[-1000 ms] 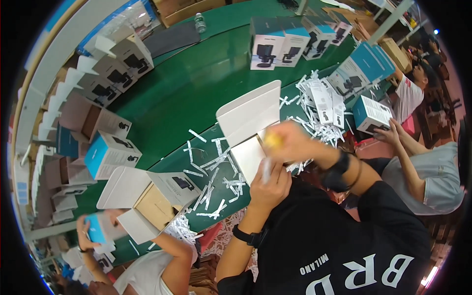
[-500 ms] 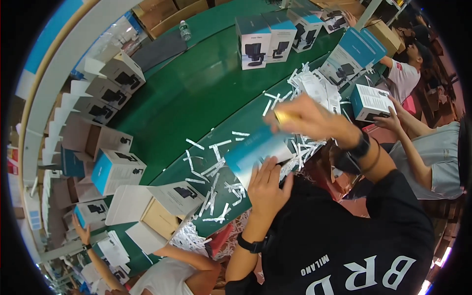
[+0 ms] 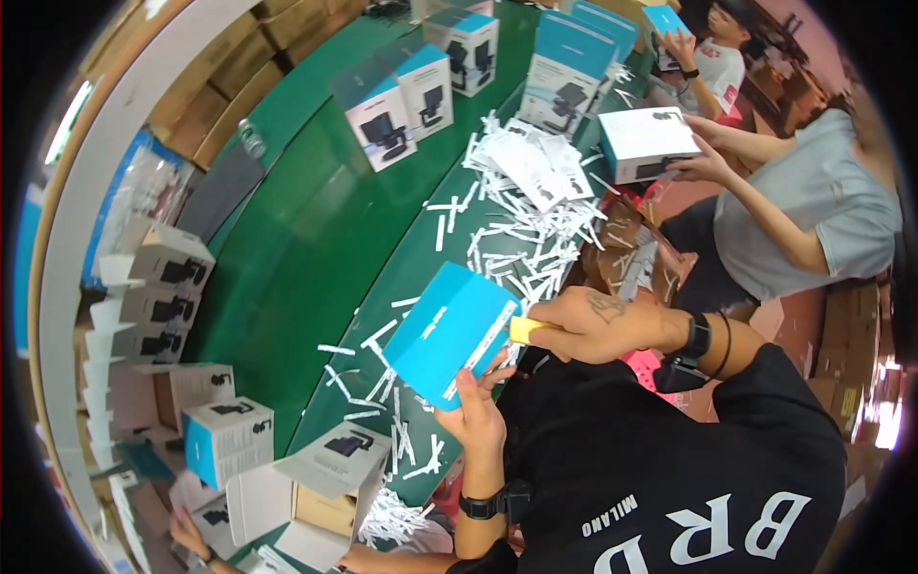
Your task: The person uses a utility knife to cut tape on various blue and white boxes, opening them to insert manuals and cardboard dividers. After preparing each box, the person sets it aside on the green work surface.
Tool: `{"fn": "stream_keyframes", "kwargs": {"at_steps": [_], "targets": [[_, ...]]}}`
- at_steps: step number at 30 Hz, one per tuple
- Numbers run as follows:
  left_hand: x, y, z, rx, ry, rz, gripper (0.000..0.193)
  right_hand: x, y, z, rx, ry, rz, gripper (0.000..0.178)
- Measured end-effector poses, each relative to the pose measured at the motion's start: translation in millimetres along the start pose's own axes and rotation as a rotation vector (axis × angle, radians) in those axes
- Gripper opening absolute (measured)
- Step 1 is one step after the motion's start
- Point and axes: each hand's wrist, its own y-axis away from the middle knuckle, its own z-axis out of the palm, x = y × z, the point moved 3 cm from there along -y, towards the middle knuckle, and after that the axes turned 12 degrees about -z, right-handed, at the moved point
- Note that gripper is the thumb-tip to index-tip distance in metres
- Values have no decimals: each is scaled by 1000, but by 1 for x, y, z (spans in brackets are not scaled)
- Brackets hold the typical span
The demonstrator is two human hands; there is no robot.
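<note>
Both hands work one box: the left hand [image 3: 475,411] grips the blue box [image 3: 449,332] from below, above the green desk [image 3: 316,239], while the right hand [image 3: 588,325] presses a yellow tool [image 3: 522,330] against its edge, likely sealing; next needs steady pressure

the right hand [image 3: 591,325] wraps around a small yellow tool [image 3: 522,330], so only its tip shows and what kind it is can't be told. the blue box [image 3: 449,335] covers most of the left hand [image 3: 473,411]; just the fingers [image 3: 497,362] peek past its lower edge. the box's underside is out of sight. down at the bottom edge, a co-worker's hand [image 3: 186,531] is cut off by the dark rim. the clear bottle [image 3: 251,139] far up the green tabletop [image 3: 316,220] is too smeared to read.
</note>
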Motion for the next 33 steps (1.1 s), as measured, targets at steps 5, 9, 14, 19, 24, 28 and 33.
{"fn": "stream_keyframes", "kwargs": {"at_steps": [5, 9, 14, 19, 24, 28, 33], "targets": [[-10, -1, -2, 67, 24, 79, 43, 14, -7, 19, 33, -410, 334, 31], [-10, 1, -5, 127, 35, 102, 42, 19, -12, 36, 66, -527, 377, 35], [-2, 6, -2, 128, -31, 115, 34, 21, -25, 63, 206, -897, 225, 35], [-3, 9, -7, 194, -119, 94, 33, 10, -38, 51, 237, -22, 20, 34], [-4, 9, -11, 166, -124, 66, 35, -32, -53, 19, 115, 589, -54, 34], [4, 11, -3, 168, -85, 65, 32, -33, -63, 15, 135, 658, -99, 39], [9, 7, -16, 142, -124, 157, 29, -13, -41, 22, -66, -391, -321, 38]]}}
